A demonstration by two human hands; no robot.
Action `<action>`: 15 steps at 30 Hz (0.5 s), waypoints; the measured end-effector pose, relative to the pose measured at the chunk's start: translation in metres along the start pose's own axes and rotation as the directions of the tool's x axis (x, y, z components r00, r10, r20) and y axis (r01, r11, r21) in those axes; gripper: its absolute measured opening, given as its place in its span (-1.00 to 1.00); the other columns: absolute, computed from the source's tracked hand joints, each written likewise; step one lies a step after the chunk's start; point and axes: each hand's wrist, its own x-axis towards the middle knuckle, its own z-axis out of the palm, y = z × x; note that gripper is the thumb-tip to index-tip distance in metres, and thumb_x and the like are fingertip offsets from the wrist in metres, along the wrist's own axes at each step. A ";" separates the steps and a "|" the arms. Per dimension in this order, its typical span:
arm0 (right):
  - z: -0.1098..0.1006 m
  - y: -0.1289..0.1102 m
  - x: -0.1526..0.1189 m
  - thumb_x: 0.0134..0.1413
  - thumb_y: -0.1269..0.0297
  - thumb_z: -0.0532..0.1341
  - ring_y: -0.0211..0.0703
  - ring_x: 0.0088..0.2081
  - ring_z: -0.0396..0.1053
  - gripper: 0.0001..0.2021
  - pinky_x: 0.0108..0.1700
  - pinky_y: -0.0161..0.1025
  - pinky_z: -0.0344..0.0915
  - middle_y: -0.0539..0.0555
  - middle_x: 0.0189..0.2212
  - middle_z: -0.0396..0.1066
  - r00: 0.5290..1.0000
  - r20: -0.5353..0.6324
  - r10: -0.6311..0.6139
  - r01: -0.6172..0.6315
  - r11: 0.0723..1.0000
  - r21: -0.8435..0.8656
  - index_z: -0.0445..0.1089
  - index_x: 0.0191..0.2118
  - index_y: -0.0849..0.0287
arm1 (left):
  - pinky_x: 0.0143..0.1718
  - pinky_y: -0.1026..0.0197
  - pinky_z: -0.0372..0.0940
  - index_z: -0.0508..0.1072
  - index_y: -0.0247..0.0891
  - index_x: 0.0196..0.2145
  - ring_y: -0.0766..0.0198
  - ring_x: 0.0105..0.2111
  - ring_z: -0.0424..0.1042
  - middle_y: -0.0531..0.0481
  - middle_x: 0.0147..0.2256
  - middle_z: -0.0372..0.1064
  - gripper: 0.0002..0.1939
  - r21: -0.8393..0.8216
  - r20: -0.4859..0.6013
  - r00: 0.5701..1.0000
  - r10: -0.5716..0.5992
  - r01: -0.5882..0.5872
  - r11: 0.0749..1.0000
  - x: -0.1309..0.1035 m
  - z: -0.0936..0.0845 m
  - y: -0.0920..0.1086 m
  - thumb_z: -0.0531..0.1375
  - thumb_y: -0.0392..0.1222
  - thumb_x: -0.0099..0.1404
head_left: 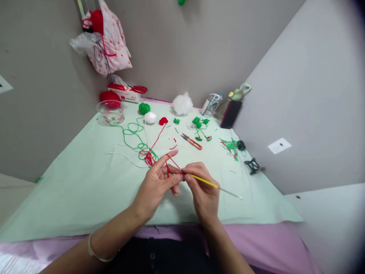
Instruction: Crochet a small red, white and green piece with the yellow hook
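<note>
My right hand [203,190] grips a crochet hook [207,182] with a yellow handle, its bare metal end pointing down to the right. Red yarn [174,161] runs over the raised index finger of my left hand [156,184] and down to the fingertips. My left thumb and fingers pinch the yarn where the hook's working end meets it. The small work there is mostly hidden by the fingers. A tangle of red yarn [148,158] lies just beyond my left hand, with a strand leading to a small red ball [163,121].
Orange-handled thread snips [191,141] lie ahead of my hands. Green yarn ball [144,109], white yarn ball [150,117], stuffing [182,104] and small green pieces [199,122] sit farther back. A plastic tub [111,114] stands left; a phone [230,114] leans right, near scrap yarn [230,145].
</note>
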 end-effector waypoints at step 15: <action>-0.034 0.006 0.011 -0.12 0.20 0.57 -0.32 -0.59 0.39 -0.84 -0.52 -0.35 0.29 -0.05 -0.56 0.43 0.907 0.220 0.359 -0.420 0.806 0.417 0.66 -0.42 0.08 | -0.10 0.10 0.27 0.60 -0.13 -0.41 0.02 -0.16 0.43 -0.07 -0.17 0.52 -0.82 0.964 -0.005 0.962 0.272 -0.068 0.259 0.061 -0.101 0.084 0.36 0.00 0.22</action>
